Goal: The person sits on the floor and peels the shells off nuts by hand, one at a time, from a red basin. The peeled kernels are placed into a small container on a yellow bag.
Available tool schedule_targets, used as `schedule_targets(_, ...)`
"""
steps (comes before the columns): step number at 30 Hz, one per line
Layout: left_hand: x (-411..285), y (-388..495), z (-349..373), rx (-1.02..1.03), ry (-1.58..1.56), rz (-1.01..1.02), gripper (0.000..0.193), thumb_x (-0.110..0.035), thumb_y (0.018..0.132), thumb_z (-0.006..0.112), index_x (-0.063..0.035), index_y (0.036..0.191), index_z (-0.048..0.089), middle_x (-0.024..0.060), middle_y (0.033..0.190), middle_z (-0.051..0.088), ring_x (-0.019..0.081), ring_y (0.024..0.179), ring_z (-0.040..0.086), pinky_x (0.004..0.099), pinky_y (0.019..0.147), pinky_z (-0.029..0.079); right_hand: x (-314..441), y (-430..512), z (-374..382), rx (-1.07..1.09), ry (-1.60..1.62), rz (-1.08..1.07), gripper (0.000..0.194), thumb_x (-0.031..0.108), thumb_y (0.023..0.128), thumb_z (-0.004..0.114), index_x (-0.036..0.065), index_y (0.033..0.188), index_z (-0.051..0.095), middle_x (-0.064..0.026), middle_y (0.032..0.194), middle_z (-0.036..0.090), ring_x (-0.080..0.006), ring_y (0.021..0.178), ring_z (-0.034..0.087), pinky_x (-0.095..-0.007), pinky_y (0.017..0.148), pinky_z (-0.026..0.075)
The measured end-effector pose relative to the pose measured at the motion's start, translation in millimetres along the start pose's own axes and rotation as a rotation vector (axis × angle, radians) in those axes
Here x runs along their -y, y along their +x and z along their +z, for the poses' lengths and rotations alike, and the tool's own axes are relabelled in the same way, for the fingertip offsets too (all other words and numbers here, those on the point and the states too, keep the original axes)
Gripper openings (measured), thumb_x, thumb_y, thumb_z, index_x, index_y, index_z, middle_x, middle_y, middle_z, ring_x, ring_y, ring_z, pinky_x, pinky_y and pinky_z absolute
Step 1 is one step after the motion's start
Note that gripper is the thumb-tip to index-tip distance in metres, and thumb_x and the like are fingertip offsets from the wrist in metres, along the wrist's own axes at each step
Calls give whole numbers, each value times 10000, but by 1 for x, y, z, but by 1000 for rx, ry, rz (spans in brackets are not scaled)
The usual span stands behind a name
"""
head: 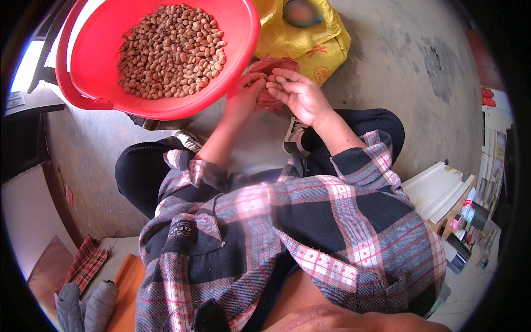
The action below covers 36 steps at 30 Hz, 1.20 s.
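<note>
My right hand (302,93) is turned partly palm up and holds an unshelled peanut (281,79) between thumb and fingers. Close beside it, the thumb and forefinger of my left hand (245,92) are pinched together on a small brownish piece, too small to name. Below both hands is a crumpled red plastic bag (276,65); what it holds is hidden. At the upper left, a large red plastic basin (97,54) with a handle contains a heap of unshelled peanuts (172,54). The basin's rim comes close to my left hand.
Beyond the red bag lies a yellow woven sack (332,50) with red print, and a blurred round object (303,12) is on it. My shoes (295,132) flank the concrete floor (257,145) below my hands. Household items and white boards (433,189) are at the right.
</note>
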<state>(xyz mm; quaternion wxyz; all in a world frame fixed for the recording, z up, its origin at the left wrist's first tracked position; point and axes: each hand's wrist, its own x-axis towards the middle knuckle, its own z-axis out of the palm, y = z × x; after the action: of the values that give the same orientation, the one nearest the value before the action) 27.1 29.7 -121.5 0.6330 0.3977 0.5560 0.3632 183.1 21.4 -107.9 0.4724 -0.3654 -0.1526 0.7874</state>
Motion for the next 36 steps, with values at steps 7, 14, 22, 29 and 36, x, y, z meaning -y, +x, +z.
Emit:
schedule_targets(7, 14, 17, 6, 31, 38, 53, 275, -130, 827, 558, -42, 1087, 568, 68, 899, 597, 118, 689, 571, 224, 581, 466, 3, 4, -9, -43, 64, 13, 210, 161, 886, 458, 5, 1009, 529, -73, 860, 584, -165, 768, 580, -281, 706, 484)
schedule_targets(14, 12, 16, -1, 117, -62, 90, 293, -180, 906, 437, -48, 1161, 500, 20, 810, 547, 74, 559, 522, 209, 405, 437, 1, 11, -22, -152, -105, 10, 203, 245, 862, 520, 68, 950, 568, 23, 708, 496, -63, 580, 441, -202, 501, 378)
schedule_targets(22, -12, -14, -6, 201, -260, -109, 383, -294, 928, 362, -61, 1230, 404, 12, 796, 556, 53, 553, 456, 173, 426, 344, 3, 8, -3, -315, -277, -103, 194, 186, 844, 557, 101, 1018, 572, 72, 655, 442, -29, 534, 362, -174, 467, 280)
schedule_targets(29, -18, -26, -8, 221, -359, -120, 442, -355, 926, 325, -71, 1261, 360, 26, 779, 554, 63, 551, 474, 178, 426, 354, 10, -3, 14, 64, -450, 85, 197, 145, 825, 576, 45, 994, 566, -19, 763, 601, -43, 536, 512, -155, 429, 331)
schedule_targets(36, -19, -24, -7, 246, -351, -136, 446, -352, 919, 335, -60, 1256, 356, 33, 764, 538, 72, 551, 482, 181, 425, 350, 7, -4, 15, 179, -682, 16, 194, 122, 828, 580, 18, 990, 558, -55, 813, 623, -105, 674, 614, -181, 561, 472)
